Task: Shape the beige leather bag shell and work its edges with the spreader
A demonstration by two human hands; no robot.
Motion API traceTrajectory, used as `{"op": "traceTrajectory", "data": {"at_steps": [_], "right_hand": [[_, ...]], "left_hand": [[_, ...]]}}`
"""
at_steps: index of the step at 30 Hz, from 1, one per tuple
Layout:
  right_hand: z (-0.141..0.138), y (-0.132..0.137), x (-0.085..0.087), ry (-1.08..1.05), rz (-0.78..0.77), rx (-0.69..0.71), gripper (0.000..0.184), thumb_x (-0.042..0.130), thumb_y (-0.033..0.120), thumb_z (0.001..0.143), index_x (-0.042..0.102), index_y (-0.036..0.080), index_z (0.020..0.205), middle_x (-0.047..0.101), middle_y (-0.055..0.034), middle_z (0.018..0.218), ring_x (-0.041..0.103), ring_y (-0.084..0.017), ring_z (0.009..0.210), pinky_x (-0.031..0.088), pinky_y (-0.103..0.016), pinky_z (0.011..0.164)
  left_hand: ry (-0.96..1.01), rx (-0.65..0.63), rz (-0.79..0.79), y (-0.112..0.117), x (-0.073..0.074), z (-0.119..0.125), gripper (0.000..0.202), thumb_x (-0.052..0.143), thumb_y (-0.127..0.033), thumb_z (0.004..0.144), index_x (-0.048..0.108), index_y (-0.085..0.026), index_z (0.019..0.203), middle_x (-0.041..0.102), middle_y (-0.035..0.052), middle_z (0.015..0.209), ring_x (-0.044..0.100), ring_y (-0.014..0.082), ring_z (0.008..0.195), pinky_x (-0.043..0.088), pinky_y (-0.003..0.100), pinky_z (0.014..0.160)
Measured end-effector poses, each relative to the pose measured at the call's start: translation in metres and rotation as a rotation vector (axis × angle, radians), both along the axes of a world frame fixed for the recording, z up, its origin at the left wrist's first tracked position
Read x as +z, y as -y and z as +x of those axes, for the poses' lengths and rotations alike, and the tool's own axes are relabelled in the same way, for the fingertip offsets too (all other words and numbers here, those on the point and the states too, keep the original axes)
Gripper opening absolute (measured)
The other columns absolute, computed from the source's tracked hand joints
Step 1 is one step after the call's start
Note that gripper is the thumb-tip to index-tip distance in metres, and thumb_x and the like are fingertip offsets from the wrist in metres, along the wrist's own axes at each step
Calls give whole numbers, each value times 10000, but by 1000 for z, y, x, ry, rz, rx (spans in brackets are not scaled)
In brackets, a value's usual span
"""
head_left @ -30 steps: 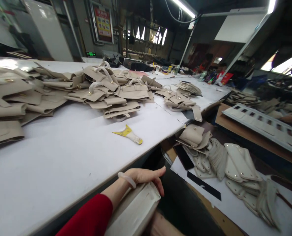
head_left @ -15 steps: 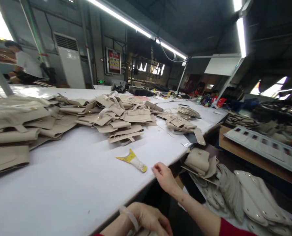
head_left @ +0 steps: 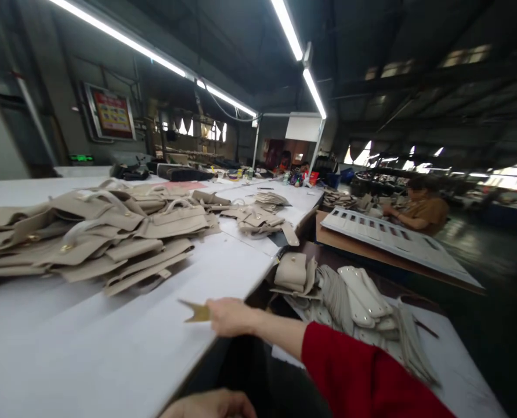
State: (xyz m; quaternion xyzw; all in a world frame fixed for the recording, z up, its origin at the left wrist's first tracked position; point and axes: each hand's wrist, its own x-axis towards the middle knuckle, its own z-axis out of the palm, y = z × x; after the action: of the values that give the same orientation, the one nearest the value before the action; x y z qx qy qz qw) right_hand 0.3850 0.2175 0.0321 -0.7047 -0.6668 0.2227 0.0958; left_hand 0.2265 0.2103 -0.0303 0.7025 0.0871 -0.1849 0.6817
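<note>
My right hand (head_left: 231,316), at the end of a red sleeve, is closed over the wrapped handle of a small yellow forked tool (head_left: 196,312) near the table's front edge. The tool's two prongs point left across the white tabletop (head_left: 123,342); its handle is hidden under my fingers. Low at the bottom edge, my left hand (head_left: 212,404) is partly cut off. Its fingers look curled, and whatever they hold is out of sight. Beyond the tool lies a heap of beige bag pieces (head_left: 97,226) with handles.
A smaller beige pile (head_left: 258,217) lies farther back. To the right, a lower surface (head_left: 462,348) bears a folded beige piece (head_left: 292,271) and stacked pale straps (head_left: 356,296). Behind it, a slotted white panel (head_left: 389,235) rests on a brown board; a person (head_left: 427,209) is beyond.
My view has swung right. The right hand has moved left onto the forked tool and closed on its handle. My left hand now shows less, lower at the bottom edge.
</note>
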Motion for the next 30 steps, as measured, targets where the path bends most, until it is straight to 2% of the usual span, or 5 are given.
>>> {"op": "traceTrajectory", "data": {"at_steps": [3,6,11,17,30], "right_hand": [[45,71,13,-240,-134,-113,336,428,180,895,532,171,1215,708,-58,885,634,-122,566,504,-208,504],[70,136,11,-399,-297,-194,343,349,417,971,548,148,1048,606,11,613,493,-83,365,391,-159,356],[44,199,-12,-570,-663,-273,355,412,492,953,559,170,926,578,24,557,494,-91,342,375,-152,300],[2,198,-26,-616,-711,-266,327,401,467,958,547,173,957,581,17,580,480,-90,330,368,-154,285],[-6,189,-27,-663,-731,-287,298,381,454,952,500,181,935,569,10,541,486,-110,320,392,-176,281]], "left_hand": [[5,1,-62,6,-9,1,424,763,-327,614,715,-275,1032,708,37,929,660,302,926,523,461,887],[-54,-34,-147,1,-19,7,523,788,-298,570,700,-245,1083,711,39,968,650,276,947,510,395,886],[-119,-117,-178,-4,-24,12,692,854,-324,517,640,-186,1160,710,49,1012,641,264,960,500,350,864],[-103,-103,-96,-3,-15,9,712,811,-358,563,597,-192,1221,671,40,1114,598,267,1055,478,334,895],[-103,-75,23,-2,-10,8,785,749,-408,565,575,-143,1282,650,78,1108,579,294,1031,473,354,869]]}}
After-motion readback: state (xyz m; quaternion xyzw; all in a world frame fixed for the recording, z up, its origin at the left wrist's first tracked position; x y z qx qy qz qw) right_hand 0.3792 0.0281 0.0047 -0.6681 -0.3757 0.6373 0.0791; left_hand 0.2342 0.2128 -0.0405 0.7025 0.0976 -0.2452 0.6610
